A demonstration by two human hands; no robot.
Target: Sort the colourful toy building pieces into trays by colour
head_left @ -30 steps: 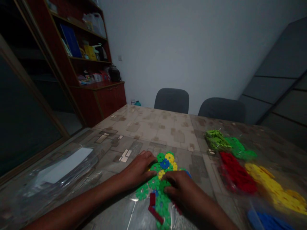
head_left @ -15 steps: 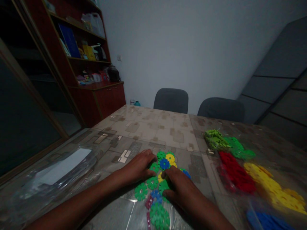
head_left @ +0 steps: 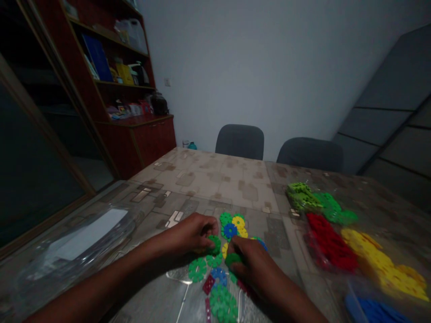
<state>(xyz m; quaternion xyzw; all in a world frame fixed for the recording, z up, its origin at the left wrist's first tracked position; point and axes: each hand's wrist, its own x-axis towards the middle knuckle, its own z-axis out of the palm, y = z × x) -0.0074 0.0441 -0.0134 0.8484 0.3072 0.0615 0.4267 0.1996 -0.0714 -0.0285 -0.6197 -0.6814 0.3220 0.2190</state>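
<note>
My left hand (head_left: pixel 197 229) pinches a green notched disc (head_left: pixel 214 244), tilted up from the table, between thumb and fingers. Close to its right, my right hand (head_left: pixel 252 260) is closed on another green notched disc (head_left: pixel 232 259), partly hidden by the fingers. Just beyond both hands lie a blue disc (head_left: pixel 230 230), yellow discs (head_left: pixel 239 221) and green discs (head_left: pixel 225 219). Nearer to me rest a loose green disc (head_left: pixel 197 269), a pale blue disc (head_left: pixel 220 277), a purple piece (head_left: pixel 208 283) and a clump of green discs (head_left: pixel 222 304). More blue shows behind my right hand.
On the right stand clear containers of red pieces (head_left: pixel 332 244), yellow pieces (head_left: pixel 384 260), blue pieces (head_left: pixel 373 312) and green pieces (head_left: pixel 305 196). Clear plastic packaging with a white sheet (head_left: pixel 90 233) lies left. Two grey chairs (head_left: pixel 239 141) stand behind the table (head_left: pixel 215 177).
Both hands have taken hold of green discs that lay flat half a second ago. My left hand has lifted and tilted its disc; my right fingers have curled in around theirs.
</note>
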